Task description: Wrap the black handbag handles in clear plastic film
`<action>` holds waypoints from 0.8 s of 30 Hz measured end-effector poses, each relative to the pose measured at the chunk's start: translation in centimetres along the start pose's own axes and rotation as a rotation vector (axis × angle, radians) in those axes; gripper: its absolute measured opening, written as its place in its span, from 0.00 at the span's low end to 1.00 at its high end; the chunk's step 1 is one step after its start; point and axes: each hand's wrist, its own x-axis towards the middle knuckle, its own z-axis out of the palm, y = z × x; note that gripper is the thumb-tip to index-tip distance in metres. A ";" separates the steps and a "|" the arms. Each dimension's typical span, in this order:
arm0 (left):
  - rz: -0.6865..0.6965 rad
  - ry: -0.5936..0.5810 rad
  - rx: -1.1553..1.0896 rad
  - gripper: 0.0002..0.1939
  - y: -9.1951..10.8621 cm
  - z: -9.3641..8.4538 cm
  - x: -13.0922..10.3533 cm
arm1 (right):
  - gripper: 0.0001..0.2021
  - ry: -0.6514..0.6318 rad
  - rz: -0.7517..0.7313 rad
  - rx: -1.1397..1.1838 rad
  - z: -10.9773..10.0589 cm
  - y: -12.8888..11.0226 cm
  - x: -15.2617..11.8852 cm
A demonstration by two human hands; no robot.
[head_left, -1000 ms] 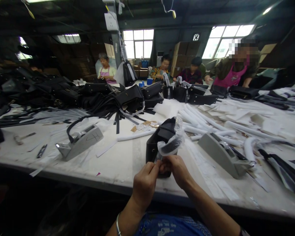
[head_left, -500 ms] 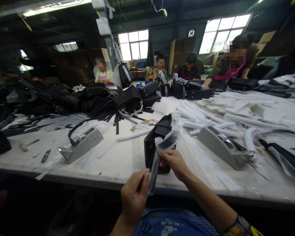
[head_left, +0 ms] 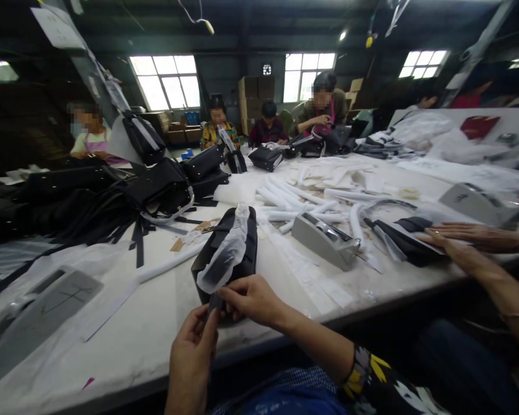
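A black handbag point(head_left: 247, 239) stands on the white table in front of me. Clear plastic film point(head_left: 225, 265) covers its strap, which runs over the bag toward me. My left hand point(head_left: 193, 354) pinches the dark end of the strap point(head_left: 215, 302) between thumb and fingers. Close beside it, my right hand point(head_left: 255, 300) is closed on the same strap, just below the film's loose lower part. The fingertips nearly meet, and the right hand's lower fingers are partly hidden against the bag.
Grey tape dispensers stand left point(head_left: 47, 317) and right point(head_left: 326, 239) of the bag. White foam tubes point(head_left: 281, 196) and black bags point(head_left: 155, 187) lie beyond. At right, a co-worker's hands point(head_left: 462, 239) rest on a black piece point(head_left: 409, 242). Other people sit or stand across the table.
The view has swung to the right, bringing the co-worker's hands in. My left hand has come up beside my right hand on the strap, and less of the strap shows between them.
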 end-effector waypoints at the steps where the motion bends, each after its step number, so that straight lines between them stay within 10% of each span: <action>1: 0.030 0.027 0.042 0.34 0.2 -0.2 0.1 | 0.22 0.016 -0.033 -0.051 -1.2 -0.2 -0.6; 7: 0.121 0.081 0.173 0.34 0.5 -0.7 0.4 | 0.13 0.801 -0.167 -0.647 -16.5 -0.9 -4.9; 12: 0.067 0.035 0.104 0.34 -0.8 -0.2 0.5 | 0.08 0.931 0.008 -0.642 -26.8 0.0 -6.3; 24: 0.008 0.034 0.038 0.33 -0.9 -0.1 0.3 | 0.19 0.788 0.065 -0.211 -29.1 -0.9 -8.4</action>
